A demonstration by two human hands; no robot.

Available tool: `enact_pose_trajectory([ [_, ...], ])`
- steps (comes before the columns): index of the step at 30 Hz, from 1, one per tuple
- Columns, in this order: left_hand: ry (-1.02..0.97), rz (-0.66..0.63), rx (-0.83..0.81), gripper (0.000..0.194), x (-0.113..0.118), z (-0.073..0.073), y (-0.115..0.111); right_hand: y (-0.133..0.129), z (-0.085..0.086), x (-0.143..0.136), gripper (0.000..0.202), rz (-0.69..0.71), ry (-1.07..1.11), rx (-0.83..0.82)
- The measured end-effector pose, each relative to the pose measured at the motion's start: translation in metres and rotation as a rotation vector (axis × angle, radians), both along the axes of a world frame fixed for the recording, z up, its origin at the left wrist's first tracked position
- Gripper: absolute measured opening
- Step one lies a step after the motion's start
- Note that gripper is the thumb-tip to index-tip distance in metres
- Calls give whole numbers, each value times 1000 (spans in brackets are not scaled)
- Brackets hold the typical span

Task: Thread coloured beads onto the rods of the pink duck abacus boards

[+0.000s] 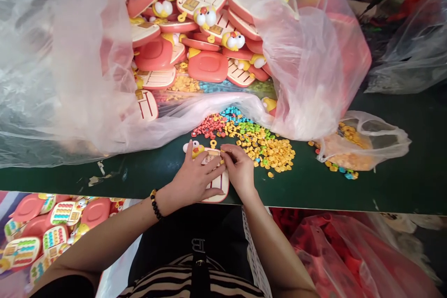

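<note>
We had the toy board (223, 181) on the green table (314, 186), close to the near edge and directly in front of our body, with its far part under our left hand (192, 179) and its right side beside our right hand (241, 170). Both hands were at the board, but the left was the nearer, since it reached in from the left and lay across the face, while the right came only to the far part of the right edge. The left hand was spread, its fingers crossing the board towards the right and its thumb low down near the bare grooved part. The right hand had its thumb and forefinger brought together at the tips by that edge; whether they pinched a small piece, we could not tell. The board's long axis ran away from us, leaning slightly left at the far end. Its eyed head (196, 143) pointed away from our body and a little to the left, and the rounded grooved end pointed back at us. Just beyond the board lay the red pieces (209, 126), and the heap of yellow pieces (279, 154) was to the right of our right hand. Behind them all sat the big plastic bag (314, 65), open towards us and full of more boards
</note>
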State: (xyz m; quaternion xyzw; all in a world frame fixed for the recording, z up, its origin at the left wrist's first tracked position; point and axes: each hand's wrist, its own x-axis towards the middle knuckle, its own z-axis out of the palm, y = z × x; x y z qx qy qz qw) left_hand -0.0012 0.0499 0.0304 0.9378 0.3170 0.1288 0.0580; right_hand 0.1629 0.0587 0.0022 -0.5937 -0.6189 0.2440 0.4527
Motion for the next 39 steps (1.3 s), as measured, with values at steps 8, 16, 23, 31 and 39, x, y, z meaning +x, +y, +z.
enact_pose_trajectory([
  [8,-137,232,50,50,-19,-17,-31,-5,2,2,18,3,-218,83],
  [16,-280,316,-50,55,-17,-37,-49,-22,-2,-19,26,39,-596,93],
  [23,-347,313,-3,75,-17,-35,-44,1,17,-34,18,84,-343,91],
  [31,-272,258,-38,87,-15,-32,-39,-17,6,5,25,86,-623,225],
  [39,-342,240,-9,60,-8,-36,-48,-42,10,5,37,111,-792,104],
])
